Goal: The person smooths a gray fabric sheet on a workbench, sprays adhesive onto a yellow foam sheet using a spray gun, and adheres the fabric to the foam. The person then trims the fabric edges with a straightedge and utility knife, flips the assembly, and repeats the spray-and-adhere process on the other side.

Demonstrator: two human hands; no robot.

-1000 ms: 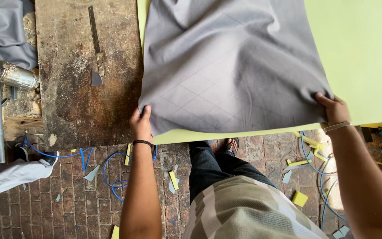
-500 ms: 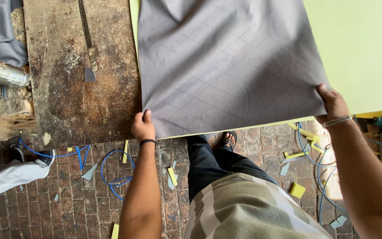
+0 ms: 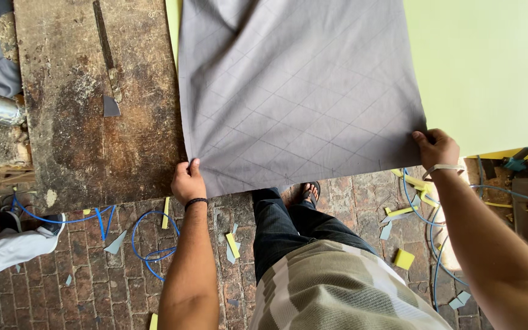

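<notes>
Near edge of a grey quilted fabric panel (image 3: 300, 91), pinched at its near-left corner by the left hand (image 3: 187, 183) and at its near-right corner by the right hand (image 3: 436, 148), the panel running away from both over yellow-green foam (image 3: 490, 67) beside the worn workbench (image 3: 74, 122).

The grey cloth (image 3: 300, 91) is looking matt and finely woven, marked with thin diagonal lines crossing into diamonds, and it is creasing softly where the left hand (image 3: 187, 183) and the right hand (image 3: 436, 146) are pinching its near corners. Beyond the right grip, the yellow-green sheet (image 3: 484, 67) under the cloth is showing smooth, flat and dull. Beside the left grip, the wooden bench top (image 3: 74, 122) is appearing rough, stained and worn dark. Below both grips, the brick floor (image 3: 80, 269) is looking coarse and dusty.
</notes>
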